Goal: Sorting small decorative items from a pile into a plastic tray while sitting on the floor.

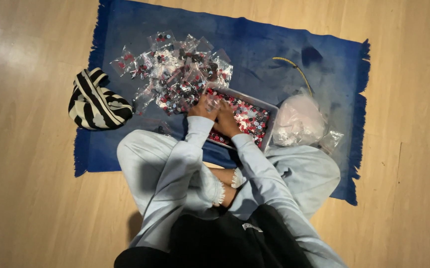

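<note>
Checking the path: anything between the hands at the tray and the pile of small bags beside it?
Nothing visible. Both hands, left and right, are over the tray's near-left corner, and the bag pile lies right against that corner on the blue mat. What the fingers hold can't be made out.

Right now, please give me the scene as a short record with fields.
setting: blue fringed rug on a wooden floor
left hand: over the tray's near-left corner, at a small clear bag
right hand: over the tray
tray: shallow, grey, full of small red, black and white pieces
pile of filled bags: left of the tray
striped cloth: rug's left edge
</note>
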